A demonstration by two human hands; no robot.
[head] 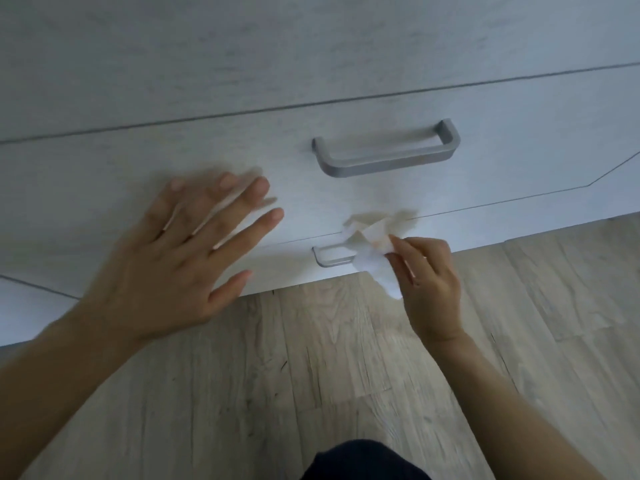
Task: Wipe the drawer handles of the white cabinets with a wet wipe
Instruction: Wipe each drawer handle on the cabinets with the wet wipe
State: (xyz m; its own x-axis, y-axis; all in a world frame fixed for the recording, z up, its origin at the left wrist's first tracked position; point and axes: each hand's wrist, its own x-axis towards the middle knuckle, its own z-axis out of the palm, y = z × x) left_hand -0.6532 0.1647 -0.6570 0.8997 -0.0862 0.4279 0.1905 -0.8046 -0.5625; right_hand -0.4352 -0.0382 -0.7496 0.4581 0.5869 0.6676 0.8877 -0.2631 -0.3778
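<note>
down low, seen from the head view: right hand (427,282) pinched a crumpled wet wipe (372,252), grip clenched on it, wipe bunched over the right part of the lower drawer handle (329,256); touching or just in front, unclear. left hand (180,261) blurred, fingers spread, grip released, in front of the white cabinet (173,81) drawer face. upper drawer handle (386,150) bare, above the wipe. wood-look floor (346,375) below.
</note>
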